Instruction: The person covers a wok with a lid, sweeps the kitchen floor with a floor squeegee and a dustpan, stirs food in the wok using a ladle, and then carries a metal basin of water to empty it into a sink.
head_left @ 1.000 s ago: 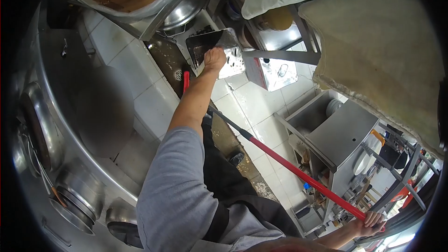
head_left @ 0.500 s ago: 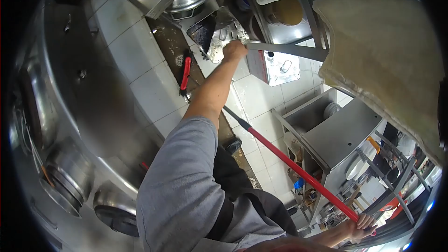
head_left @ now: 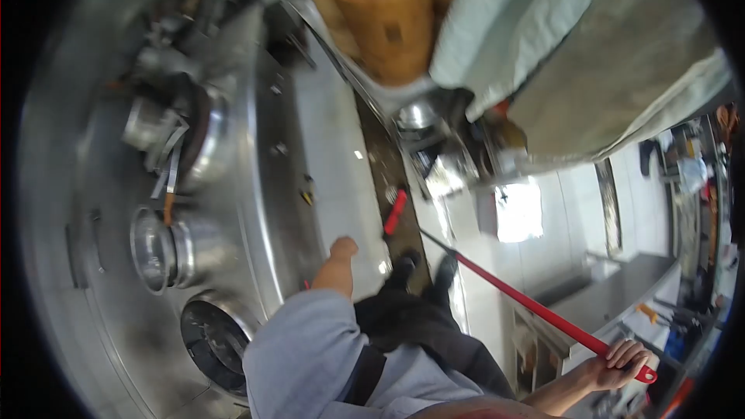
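Note:
My right hand is wrapped round the upper end of a red pole. The pole runs up and left to a dark lower section, and a red brush head lies near its far end over the brown floor strip. My left hand is above the floor between the steel counter and my legs; its fingers are smeared and nothing shows in it. Farther up, a metal tray, blurred by glare, sits on the floor beside the shelving, away from both hands.
A steel counter with pots and pans runs along the left. A wooden tub stands at the top, beside hanging pale cloths. On the right is a steel cabinet. A shiny metal box is on the tiled floor.
My left hand has come away from the metal tray and moved back and left. My right hand still grips the pole. The view has turned, bringing more of the counter into sight.

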A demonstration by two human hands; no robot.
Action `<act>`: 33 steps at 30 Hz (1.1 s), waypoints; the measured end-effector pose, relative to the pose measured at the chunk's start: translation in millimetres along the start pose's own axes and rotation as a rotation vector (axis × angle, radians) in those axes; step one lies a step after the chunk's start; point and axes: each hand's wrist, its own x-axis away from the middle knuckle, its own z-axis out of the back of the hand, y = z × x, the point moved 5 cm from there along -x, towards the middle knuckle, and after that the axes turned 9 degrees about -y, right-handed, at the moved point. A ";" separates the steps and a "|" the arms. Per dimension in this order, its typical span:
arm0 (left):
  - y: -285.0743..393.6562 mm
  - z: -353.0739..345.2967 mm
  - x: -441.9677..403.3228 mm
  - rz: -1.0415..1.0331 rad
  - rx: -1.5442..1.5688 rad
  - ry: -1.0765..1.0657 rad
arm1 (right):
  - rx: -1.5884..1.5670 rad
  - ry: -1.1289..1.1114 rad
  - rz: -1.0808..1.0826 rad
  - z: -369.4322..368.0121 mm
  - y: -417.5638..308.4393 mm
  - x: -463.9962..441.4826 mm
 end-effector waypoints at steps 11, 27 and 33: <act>-59.4 -12.5 151.7 -0.046 0.469 0.406 | -0.279 -0.328 -0.124 -82.4 59.1 -57.4; -77.4 2.8 184.5 -0.231 0.478 0.583 | -0.322 -0.591 -0.135 -215.5 37.3 7.0; -209.3 80.7 319.0 -0.146 1.185 1.000 | -0.322 -0.670 -0.120 -297.1 43.1 31.9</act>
